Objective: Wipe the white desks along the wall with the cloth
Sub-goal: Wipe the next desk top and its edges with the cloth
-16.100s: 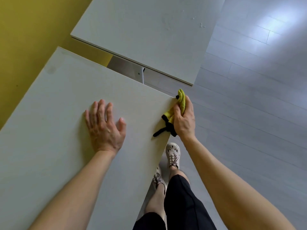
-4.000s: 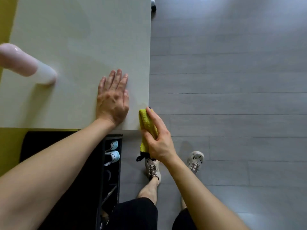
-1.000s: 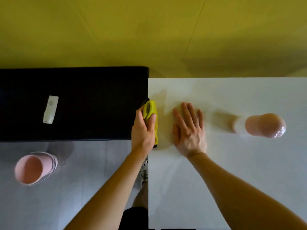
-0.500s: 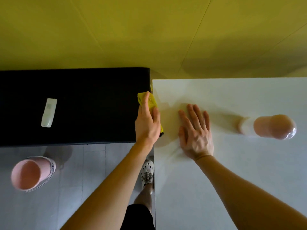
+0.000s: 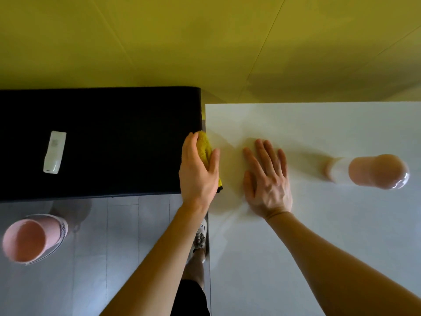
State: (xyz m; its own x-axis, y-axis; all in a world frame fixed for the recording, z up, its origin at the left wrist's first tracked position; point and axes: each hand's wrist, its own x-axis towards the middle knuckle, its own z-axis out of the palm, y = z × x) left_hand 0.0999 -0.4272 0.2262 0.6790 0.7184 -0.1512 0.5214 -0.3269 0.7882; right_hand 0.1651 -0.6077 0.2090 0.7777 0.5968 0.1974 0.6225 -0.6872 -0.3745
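Yellow cloth (image 5: pixel 205 147) under cupped left hand (image 5: pixel 197 173)

Yellow cloth (image 5: pixel 205 148) bunched, dark trim at 6 o'clock end, gripped by left hand (image 5: pixel 197 172) on white desk (image 5: pixel 319 258) at its 9 o'clock edge; desk top flat, glossy.

Your left hand (image 5: pixel 198 172) covers most of the cloth (image 5: pixel 205 147) (only a yellow strip and a dark corner show). The desk (image 5: pixel 319 247) runs off the right and bottom edges, and the pink bottle (image 5: pixel 376 171) on it is blurred.
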